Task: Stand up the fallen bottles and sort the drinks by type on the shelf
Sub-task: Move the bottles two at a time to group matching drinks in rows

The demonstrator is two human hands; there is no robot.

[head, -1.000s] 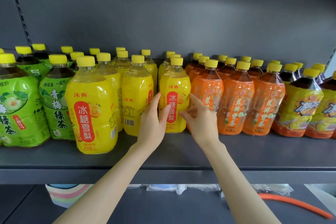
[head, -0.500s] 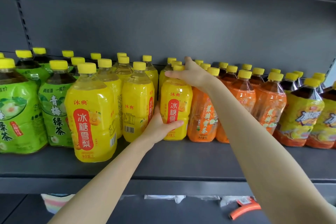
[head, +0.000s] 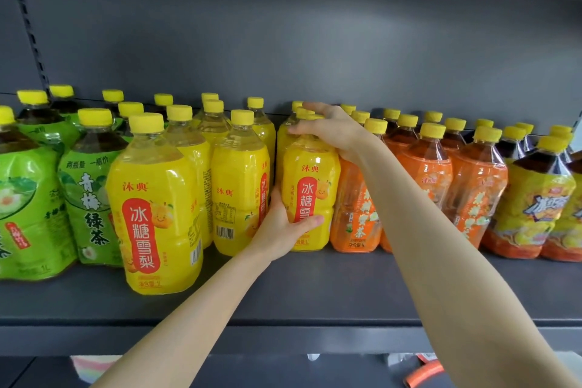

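Observation:
An upright yellow pear-drink bottle (head: 310, 186) stands mid-shelf, at the right end of the yellow group. My left hand (head: 282, 228) grips its lower body, thumb across the label. My right hand (head: 330, 129) lies over its cap and shoulder, fingers curled around the top. More yellow bottles (head: 157, 205) stand to its left, green tea bottles (head: 85, 198) at far left. Orange tea bottles (head: 422, 173) stand to its right, and yellow-orange iced tea bottles (head: 532, 205) at far right. Every bottle in view is upright.
The dark grey shelf (head: 315, 293) has a bare strip along its front edge. The back panel (head: 283, 41) rises behind the rows. Below the shelf lie an orange tool handle (head: 423, 372) and a striped cloth (head: 91, 367).
My right hand rose from the bottle's side to its cap. My left hand closed around the bottle's lower body. The bottle sits a little closer to the orange row.

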